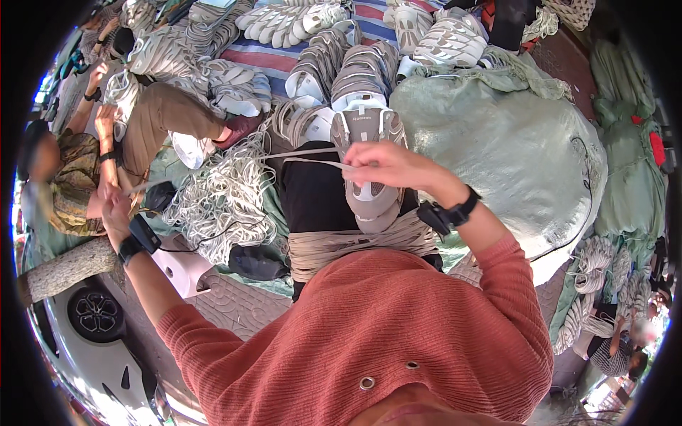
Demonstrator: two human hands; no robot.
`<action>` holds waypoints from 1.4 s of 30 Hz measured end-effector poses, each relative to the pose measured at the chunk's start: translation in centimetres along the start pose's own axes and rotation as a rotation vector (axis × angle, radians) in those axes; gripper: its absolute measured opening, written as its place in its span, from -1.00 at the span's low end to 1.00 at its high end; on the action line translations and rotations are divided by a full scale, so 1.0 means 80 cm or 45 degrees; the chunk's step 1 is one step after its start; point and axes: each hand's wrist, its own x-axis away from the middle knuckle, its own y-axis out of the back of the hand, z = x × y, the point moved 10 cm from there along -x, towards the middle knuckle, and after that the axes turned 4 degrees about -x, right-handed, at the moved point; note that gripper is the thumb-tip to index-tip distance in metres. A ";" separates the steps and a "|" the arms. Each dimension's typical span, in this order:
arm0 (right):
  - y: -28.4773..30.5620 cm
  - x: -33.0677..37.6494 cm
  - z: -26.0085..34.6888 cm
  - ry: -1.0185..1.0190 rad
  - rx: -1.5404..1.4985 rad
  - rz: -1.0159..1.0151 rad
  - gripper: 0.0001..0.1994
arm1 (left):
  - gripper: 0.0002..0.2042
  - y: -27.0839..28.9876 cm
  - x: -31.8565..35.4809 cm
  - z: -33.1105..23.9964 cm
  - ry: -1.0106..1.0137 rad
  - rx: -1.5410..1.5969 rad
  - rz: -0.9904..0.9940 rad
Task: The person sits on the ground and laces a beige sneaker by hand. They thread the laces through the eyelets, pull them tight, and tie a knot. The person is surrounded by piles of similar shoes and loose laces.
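A grey-and-white shoe upper (pixel 368 202) lies over my lap, its toe pointing toward me. Above it, my right hand (pixel 391 167) is closed in a pinch on a pale shoelace (pixel 302 153). Two strands run left from those fingers, across my dark trouser leg. Far out to the left, my left hand (pixel 118 213) is closed on a pale lace that stretches back toward the right. Between the two hands sits a tangled heap of white laces (pixel 220 195). A bundle of beige laces (pixel 341 250) lies across my thighs.
Rows of stacked shoe uppers (pixel 366 71) stand ahead on a striped sheet (pixel 277 60). A large pale green sack (pixel 497 153) bulges at the right. Close on the left, another person (pixel 78 170) sits with a leg (pixel 167 121) reaching toward the laces. A white paper roll (pixel 181 268) stands nearby.
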 end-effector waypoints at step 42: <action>0.085 -0.038 -0.045 0.323 0.752 -0.321 -0.90 | -0.97 -0.590 0.426 0.262 -0.921 -1.201 1.016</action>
